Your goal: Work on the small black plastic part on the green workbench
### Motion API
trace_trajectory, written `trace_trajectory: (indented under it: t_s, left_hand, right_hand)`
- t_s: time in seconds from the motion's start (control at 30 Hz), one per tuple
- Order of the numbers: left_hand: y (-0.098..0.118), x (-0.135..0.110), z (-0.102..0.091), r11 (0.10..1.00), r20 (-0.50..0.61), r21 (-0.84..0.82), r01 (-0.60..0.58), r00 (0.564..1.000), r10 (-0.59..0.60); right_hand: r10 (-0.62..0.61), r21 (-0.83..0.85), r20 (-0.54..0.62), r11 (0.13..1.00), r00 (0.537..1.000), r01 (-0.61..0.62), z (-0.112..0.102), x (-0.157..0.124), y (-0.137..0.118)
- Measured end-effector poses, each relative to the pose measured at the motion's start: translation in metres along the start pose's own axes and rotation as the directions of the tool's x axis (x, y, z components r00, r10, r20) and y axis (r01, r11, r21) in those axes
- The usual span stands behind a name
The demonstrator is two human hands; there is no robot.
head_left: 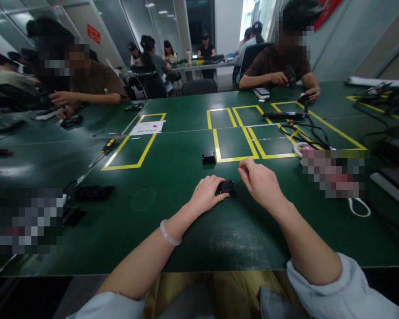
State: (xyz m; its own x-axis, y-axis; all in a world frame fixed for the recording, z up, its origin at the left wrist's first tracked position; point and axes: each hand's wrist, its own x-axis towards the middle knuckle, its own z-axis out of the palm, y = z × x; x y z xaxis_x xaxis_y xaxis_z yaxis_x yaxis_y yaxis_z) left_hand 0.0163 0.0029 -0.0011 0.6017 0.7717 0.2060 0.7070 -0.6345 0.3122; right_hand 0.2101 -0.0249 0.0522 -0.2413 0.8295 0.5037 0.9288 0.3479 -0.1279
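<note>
On the green table, a small black box-shaped part [228, 188] lies under the fingers of my left hand [208, 191]. The thumb and fingers grip it from the left, covering part of it. To its right, my right hand [260, 177] is closed in a pinch. A thin dark sliver shows below those fingertips, close to the part, but its kind is too small to make out. A similar black part [209, 157] stands a little farther away, apart from both hands.
Yellow tape outlines [236, 158] mark the table beyond my hands. A yellow-black screwdriver [108, 145] and a paper sheet [147, 127] lie left. At right are black cables [314, 133] and a blurred pinkish item [332, 173]. Two people work across the table.
</note>
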Motion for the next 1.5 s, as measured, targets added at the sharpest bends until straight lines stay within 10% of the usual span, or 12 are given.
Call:
trace_trajectory:
  t_s: [1.5]
  left_hand:
    - [0.0012,-0.0004,-0.0014,1.000,0.002,-0.012,0.012,1.000,-0.012]
  right_hand:
    - [-0.039,0.093,-0.016,0.995,0.999,0.041,-0.0056,-0.0010,-0.0004]
